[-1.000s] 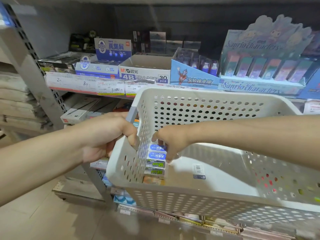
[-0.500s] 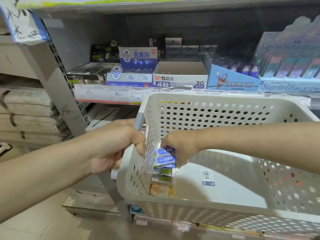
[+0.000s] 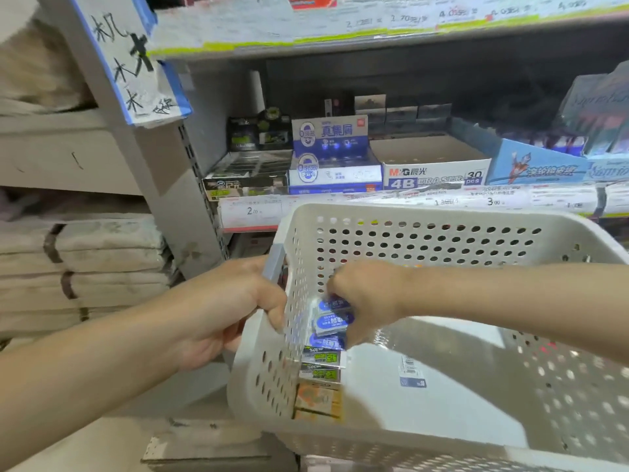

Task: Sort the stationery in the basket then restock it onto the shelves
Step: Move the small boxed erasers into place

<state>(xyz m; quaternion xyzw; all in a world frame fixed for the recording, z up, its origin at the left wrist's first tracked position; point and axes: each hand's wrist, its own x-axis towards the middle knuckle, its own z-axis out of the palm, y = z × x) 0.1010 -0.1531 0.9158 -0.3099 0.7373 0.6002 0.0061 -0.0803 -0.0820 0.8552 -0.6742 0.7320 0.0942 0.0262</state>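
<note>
Inside basket [image 3: 442,216]: right hand [image 3: 366,296] pinches top blue eraser [image 3: 335,304] (row hugs the left wall).
Left hand [image 3: 224,311]: grips basket handle [image 3: 274,264].

This is a stationery shop. A grey metal shelf [image 3: 340,46] carries paper price strips [image 3: 425,197] along its front edges, with marked prices. Behind them stand open retail display cartons, among them a white cardboard eraser box printed "4B ERASER 30 pcs" [image 3: 435,177] and a blue-and-white eraser carton [image 3: 335,175].
</note>
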